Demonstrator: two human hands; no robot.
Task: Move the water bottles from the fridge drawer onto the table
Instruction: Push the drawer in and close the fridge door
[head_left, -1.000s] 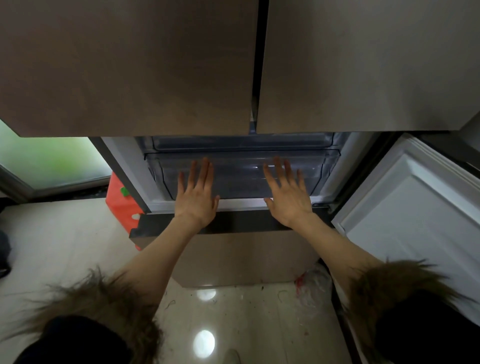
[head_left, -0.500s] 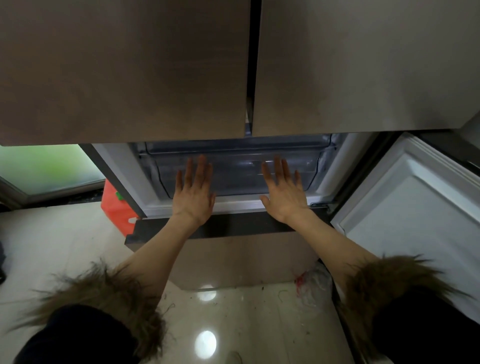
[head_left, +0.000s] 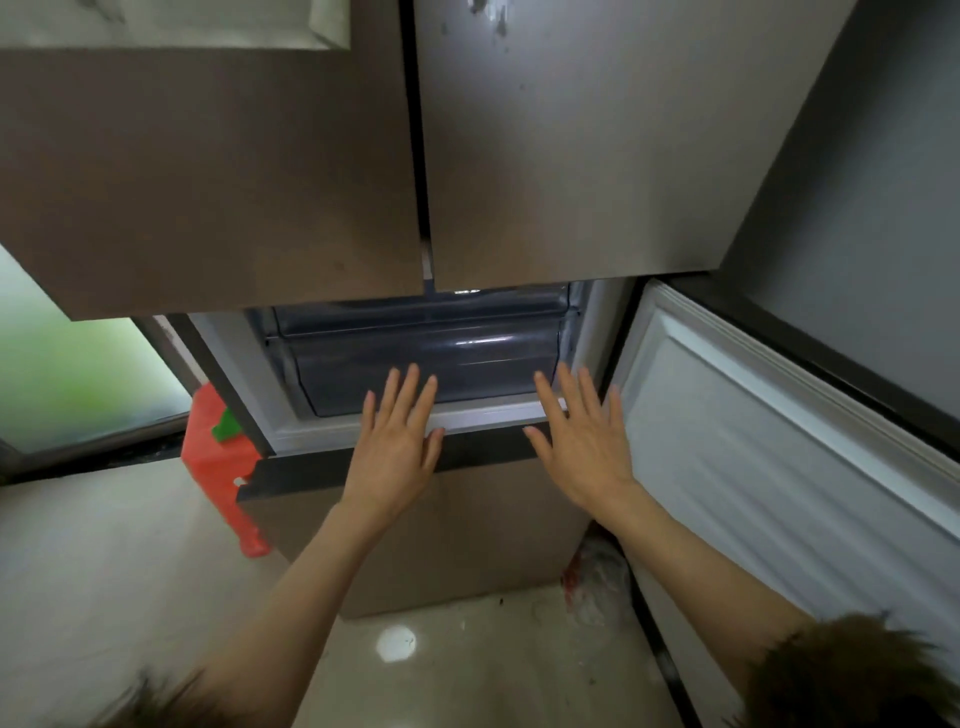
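Both hands flat, fingers straight and spread, holding nothing. Left hand (head_left: 396, 441) and right hand (head_left: 582, 441) sit palm-down at the front lip of the drawer (head_left: 431, 364), fingertips reaching over the white front edge toward the dark translucent bin. Can't tell whether the palms actually press the lip or hover just above it.

Placement reads as a two-point push: hands spread left and right of the drawer's centre so it slides square on its rails and doesn't rack. Flat palms suit pushing, not gripping. My guess is the drawer is being closed.

Bottles: none visible. What shows of the drawer interior looks bare, but the upper doors (head_left: 311, 182) overhang and hide its back part, so can't rule out something deeper in. No bench in view either. Judging from that, the transfer looks done or nearly so, and this is the closing step.

Right of the drawer, the lower door (head_left: 779, 441) stands swung open, white inner liner facing the camera; it has to stay open for the drawer to travel. Left of the drawer, a red stool (head_left: 218, 467) stands on the floor (head_left: 104, 571), clear of the drawer path.

Risk: fingertips over the lip could get pinched if the drawer goes fully home.
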